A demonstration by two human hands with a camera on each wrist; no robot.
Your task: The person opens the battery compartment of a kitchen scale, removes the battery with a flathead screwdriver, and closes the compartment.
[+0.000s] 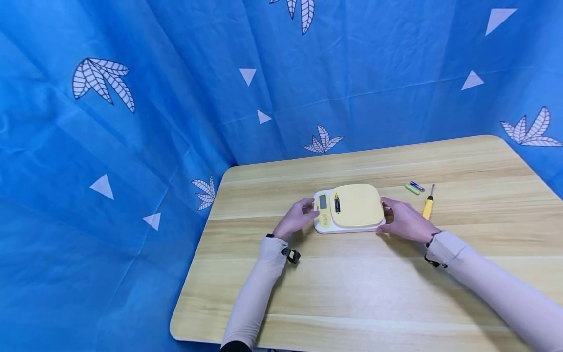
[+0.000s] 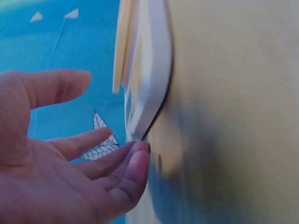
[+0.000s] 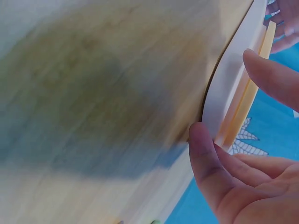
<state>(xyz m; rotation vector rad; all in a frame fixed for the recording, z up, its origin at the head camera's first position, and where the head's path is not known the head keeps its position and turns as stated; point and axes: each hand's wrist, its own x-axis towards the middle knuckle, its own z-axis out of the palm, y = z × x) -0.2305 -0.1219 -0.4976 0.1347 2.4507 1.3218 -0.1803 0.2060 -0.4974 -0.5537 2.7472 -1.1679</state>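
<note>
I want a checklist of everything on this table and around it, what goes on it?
Surface: light wooden table, flat.
Job's things: yellow and white kitchen scale lying on the table, display facing up.
Clutter: yellow-handled screwdriver; green battery and dark battery beside it.
Hands: left hand fingertips touch the scale's left edge; right hand touches its right edge.
Cables: nothing seen.
Surroundings: blue leaf-patterned cloth backdrop.

Left hand (image 1: 298, 215): fingers extended, loosely spread, thumb raised, fingertips (image 2: 140, 154) making contact. Right hand (image 1: 404, 220): fingers relaxed, thumb and fingertips (image 3: 201, 140) making contact. Both forearms are sleeved and converge forward.
</note>
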